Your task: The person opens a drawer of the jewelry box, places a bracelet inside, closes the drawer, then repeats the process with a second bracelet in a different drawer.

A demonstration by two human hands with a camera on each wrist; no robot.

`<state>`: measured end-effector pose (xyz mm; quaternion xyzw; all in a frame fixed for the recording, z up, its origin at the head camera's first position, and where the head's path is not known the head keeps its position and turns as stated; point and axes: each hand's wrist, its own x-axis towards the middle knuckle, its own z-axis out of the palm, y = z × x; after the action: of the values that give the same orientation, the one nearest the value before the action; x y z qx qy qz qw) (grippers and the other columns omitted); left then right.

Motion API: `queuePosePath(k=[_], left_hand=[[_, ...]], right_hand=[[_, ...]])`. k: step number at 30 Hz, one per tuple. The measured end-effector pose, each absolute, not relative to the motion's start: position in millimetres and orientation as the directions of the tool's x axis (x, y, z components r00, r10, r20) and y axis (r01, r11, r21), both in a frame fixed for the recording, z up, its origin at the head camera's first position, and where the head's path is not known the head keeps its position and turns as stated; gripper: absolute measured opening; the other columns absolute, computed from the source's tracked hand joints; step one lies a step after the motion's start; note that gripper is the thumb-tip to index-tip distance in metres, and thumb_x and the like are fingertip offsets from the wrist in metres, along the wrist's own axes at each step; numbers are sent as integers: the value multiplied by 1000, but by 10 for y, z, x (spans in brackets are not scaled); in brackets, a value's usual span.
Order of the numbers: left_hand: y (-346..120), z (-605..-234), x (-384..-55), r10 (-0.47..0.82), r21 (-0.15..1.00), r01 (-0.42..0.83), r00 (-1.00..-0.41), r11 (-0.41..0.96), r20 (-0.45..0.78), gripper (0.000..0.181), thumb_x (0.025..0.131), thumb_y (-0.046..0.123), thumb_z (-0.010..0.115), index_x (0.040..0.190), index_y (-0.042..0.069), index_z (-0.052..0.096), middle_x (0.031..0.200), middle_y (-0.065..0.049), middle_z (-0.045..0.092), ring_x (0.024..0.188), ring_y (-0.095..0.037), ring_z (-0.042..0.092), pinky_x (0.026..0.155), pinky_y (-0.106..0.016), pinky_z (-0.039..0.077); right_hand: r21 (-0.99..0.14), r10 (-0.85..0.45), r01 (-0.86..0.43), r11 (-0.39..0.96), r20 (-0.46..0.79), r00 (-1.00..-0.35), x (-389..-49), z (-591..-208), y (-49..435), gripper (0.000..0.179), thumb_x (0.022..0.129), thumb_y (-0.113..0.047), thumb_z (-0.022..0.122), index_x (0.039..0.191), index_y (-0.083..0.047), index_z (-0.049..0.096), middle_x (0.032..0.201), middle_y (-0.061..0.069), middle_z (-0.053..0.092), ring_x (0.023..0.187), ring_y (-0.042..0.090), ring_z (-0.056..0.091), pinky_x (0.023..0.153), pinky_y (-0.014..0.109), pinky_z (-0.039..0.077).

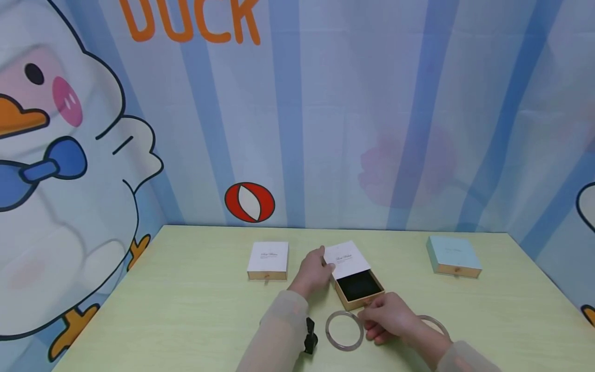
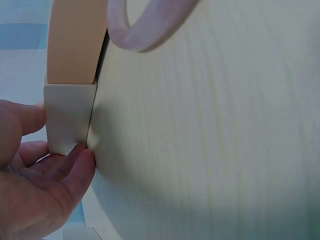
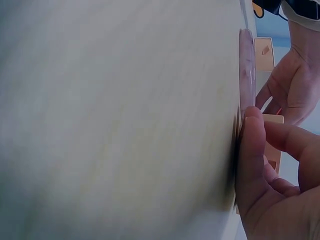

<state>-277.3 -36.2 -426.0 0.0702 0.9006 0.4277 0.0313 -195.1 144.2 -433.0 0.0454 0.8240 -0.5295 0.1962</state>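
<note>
My left hand (image 1: pixel 313 274) grips the white sleeve of a drawer-style gift box (image 1: pixel 346 259), thumb on top and fingers at its side and end. The box stands at an angle, its drawer (image 1: pixel 358 285) slid partly out toward me with a black lining. In front of it, a pale, greyish-pink bangle (image 1: pixel 328 338) lies flat on the table. My right hand (image 1: pixel 390 316) pinches this bangle at its upper right edge, close to the drawer front; the right wrist view shows the thumb (image 3: pixel 251 145) over the bangle's end. A second bangle (image 1: pixel 434 320) is partly hidden behind my right wrist.
A closed white gift box (image 1: pixel 268 258) stands left of my left hand. A closed light-blue box (image 1: pixel 454 254) stands at the far right. The pale wooden table (image 1: pixel 195 299) meets a cartoon-printed curtain (image 1: pixel 344 129) at its back edge. A black strap is on my left wrist.
</note>
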Motion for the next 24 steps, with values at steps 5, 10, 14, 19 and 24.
queuePosePath(k=[5, 10, 14, 19, 24], left_hand=[[-355, -4254, -2773, 148, 777, 98, -989, 622, 6, 55, 94, 13, 53, 141, -8, 35, 145, -23, 39, 135, -35, 37, 112, -45, 32], [-353, -4250, -2774, 136, 786, 75, -991, 614, -11, 54, 95, 14, 52, 142, -6, 35, 148, -21, 37, 138, -34, 33, 114, -44, 30], [-355, -4252, -2775, 137, 790, 73, -991, 608, -13, 54, 95, 13, 52, 142, -6, 34, 148, -21, 37, 138, -33, 33, 114, -44, 30], [-357, -4251, -2772, 141, 792, 82, -990, 605, -5, 54, 95, 13, 53, 142, -7, 35, 147, -22, 38, 137, -34, 34, 113, -44, 31], [-356, -4253, -2769, 143, 791, 80, -990, 607, -11, 54, 95, 13, 52, 142, -7, 34, 147, -22, 37, 138, -34, 34, 113, -44, 30]], right_hand=[[-838, -107, 280, 468, -368, -923, -1954, -4328, 1418, 18, 81, -17, 72, 77, -1, 65, 61, 4, 60, 47, 9, 58, 44, 22, 51], [-808, -71, 275, 521, -362, -929, -1950, -4309, 1382, 18, 77, -18, 77, 79, -3, 67, 60, 4, 62, 46, 9, 57, 45, 23, 51], [-783, -57, 266, 562, -357, -932, -1944, -4293, 1352, 17, 76, -18, 78, 77, -4, 67, 56, 4, 62, 45, 10, 56, 44, 22, 50], [-776, -33, 277, 567, -358, -933, -1945, -4298, 1330, 25, 81, -26, 73, 71, -4, 66, 55, 4, 61, 43, 10, 56, 43, 23, 50], [-787, 16, 312, 532, -359, -933, -1952, -4305, 1332, 32, 88, -30, 63, 71, -2, 64, 59, 6, 61, 44, 12, 57, 43, 25, 51]])
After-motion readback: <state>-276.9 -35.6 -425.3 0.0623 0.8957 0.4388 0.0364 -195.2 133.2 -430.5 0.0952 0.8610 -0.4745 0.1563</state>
